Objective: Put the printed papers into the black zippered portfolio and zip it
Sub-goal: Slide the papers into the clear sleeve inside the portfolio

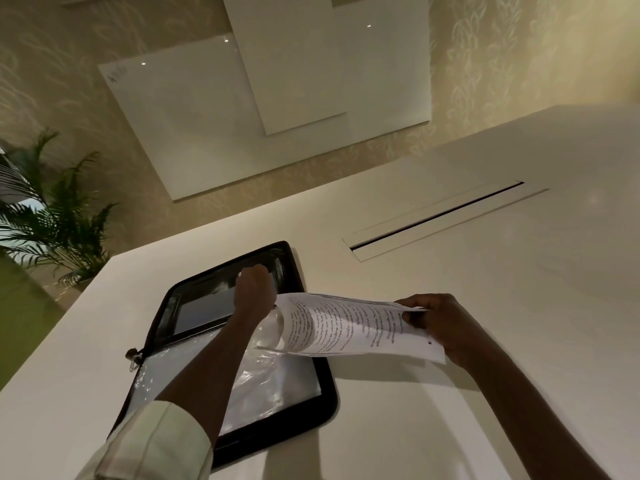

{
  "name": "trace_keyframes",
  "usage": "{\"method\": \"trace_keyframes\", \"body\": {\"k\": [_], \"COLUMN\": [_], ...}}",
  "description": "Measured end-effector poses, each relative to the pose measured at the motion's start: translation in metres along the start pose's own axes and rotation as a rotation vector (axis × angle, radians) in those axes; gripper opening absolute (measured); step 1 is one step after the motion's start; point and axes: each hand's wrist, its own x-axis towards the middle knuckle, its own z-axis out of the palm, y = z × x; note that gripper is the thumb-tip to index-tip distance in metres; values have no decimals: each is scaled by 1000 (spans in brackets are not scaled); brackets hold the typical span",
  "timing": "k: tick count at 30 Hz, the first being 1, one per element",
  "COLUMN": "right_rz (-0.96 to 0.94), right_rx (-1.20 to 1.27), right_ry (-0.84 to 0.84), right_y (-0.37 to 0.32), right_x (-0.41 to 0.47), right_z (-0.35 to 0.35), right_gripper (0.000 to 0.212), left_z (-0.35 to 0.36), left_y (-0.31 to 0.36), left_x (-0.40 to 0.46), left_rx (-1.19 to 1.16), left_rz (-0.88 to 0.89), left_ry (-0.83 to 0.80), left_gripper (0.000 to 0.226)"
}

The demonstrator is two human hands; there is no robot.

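Papers held over the open portfolio, not yet in.

Nearest, the left sleeve [152,441] runs up across the portfolio [322,403], which lies unzipped and flat on the table [450,410], clear plastic sleeves [263,375] showing in its near half. The right hand [446,327] pinches the papers [349,327] at their right edge; thin and limp, they curl and sag at the free end, so a second grip there would steady them. Further off, the left hand [254,289] reaches into the far half, fingers curled; whether it grips anything I cannot tell. The zipper pull [133,356] sits at the left edge. Beyond: a table slot [436,216], a plant [59,216].
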Motion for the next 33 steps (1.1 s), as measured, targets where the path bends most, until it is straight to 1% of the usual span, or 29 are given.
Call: {"method": "trace_keyframes", "body": {"k": [2, 5, 8, 10, 12, 15, 17, 19, 22, 23, 26, 29, 31, 32, 33], "right_rz": [8, 1, -4, 0, 16, 62, 92, 113, 133, 134, 138, 145, 145, 144, 145], "right_rx": [-4, -25, -50, -55, -28, -1, -3, -20, -21, -20, -24, -17, -17, -22, -32], "right_ry": [-4, -17, -22, -19, -18, -20, -20, -29, -58, -62, -63, -66, -62, -59, -57], "right_y": [-1, -4, -5, -5, -7, -8, -7, -5, -3, -3, -3, -3, -3, -3, -2], "right_x": [1, 3, 7, 9, 9, 9, 10, 10, 11, 10, 9, 6, 4, 4, 3], "right_z": [-1, 1, 4, 4, 4, 4, 5, 5, 6, 7, 10, 13, 14, 14, 15], "right_gripper": [34, 34, 27, 21, 17, 16, 20, 25, 31, 32, 32, 33, 34, 34, 35], "left_z": [0, 0, 0, 5, 10, 23, 28, 31, 27, 24, 24, 27, 30, 31, 31], "left_y": [3, 13, 22, 23, 19, 10, 3, -5, -13, -15, -21, -25, -31, -34, -36], "left_x": [-3, -11, -21, -27, -34, -45, -50, -52, -53, -55, -63, -76, -88, -96, -106], "left_rx": [-7, -8, 6, -18, -58, -147, -295, -308, -246, -248, -247, -228, -156, -119, -77], "left_rz": [53, 146, 203, 210, 220, 269, 210, 183, 119, 109, 76, 24, 65, 117, 163], "left_ry": [22, 102, 118, 132, 172, 253, 289, 284, 127, 110, 99, 111, 131, 165, 168], "left_gripper": [12, 13, 14, 12, 13, 24, 26, 27, 23, 21, 13, 13, 10, 8, 7]}}
